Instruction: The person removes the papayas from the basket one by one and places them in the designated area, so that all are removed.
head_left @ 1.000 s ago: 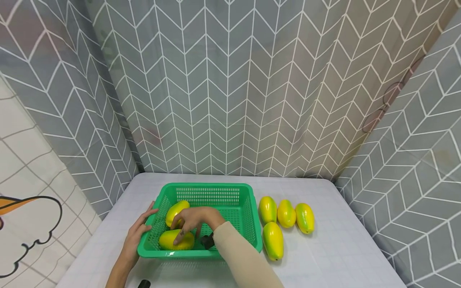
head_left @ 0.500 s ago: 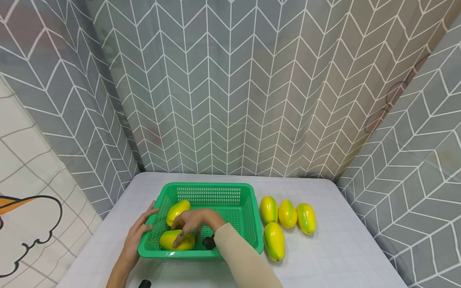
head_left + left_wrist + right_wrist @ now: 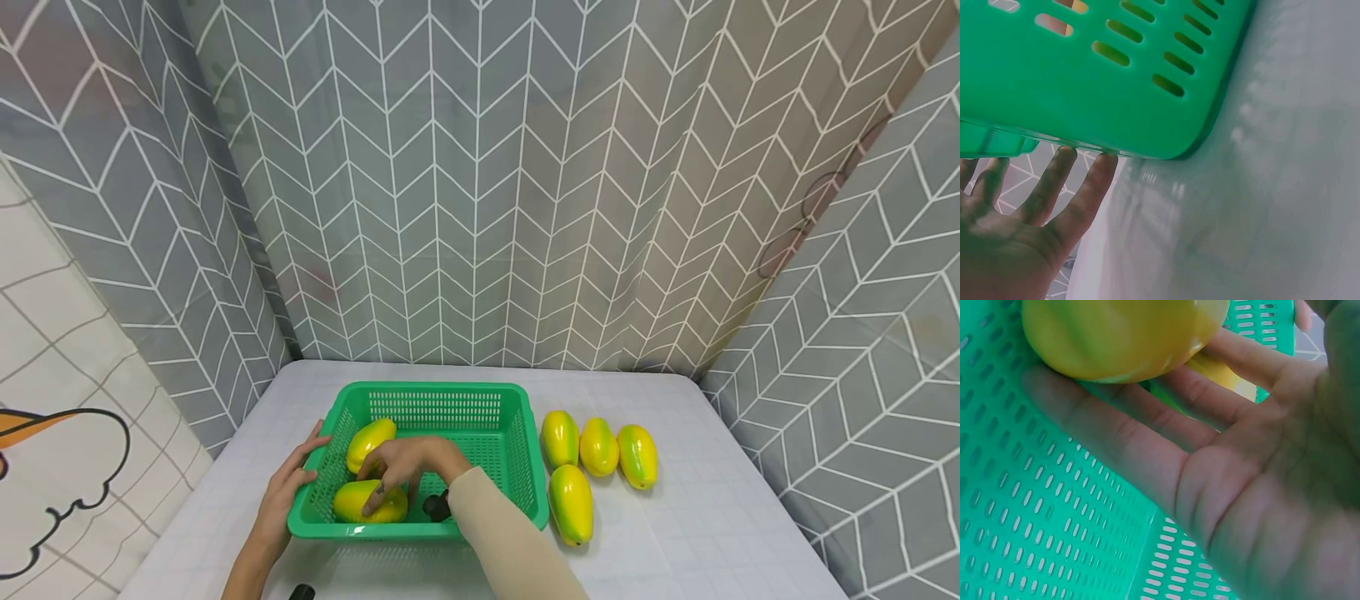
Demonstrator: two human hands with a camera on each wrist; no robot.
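Note:
A green perforated plastic basket stands on the table with two yellow-green papayas at its left end. Inside it, my right hand reaches over the front papaya and grips it, thumb on the near side and fingers on the far side. The right wrist view shows the fingers stretched along the papaya, by the basket wall. Behind it lies the other papaya, partly covered by the hand. My left hand rests against the basket's left side, its straight fingers touching the edge from outside.
Right of the basket, several more papayas lie close together on the white-covered table. A small black object shows at the front edge. Grey patterned curtains surround the table at the back and sides.
Almost nothing differs. Both hands keep their places on the basket and the front papaya; the whole view has shifted very slightly.

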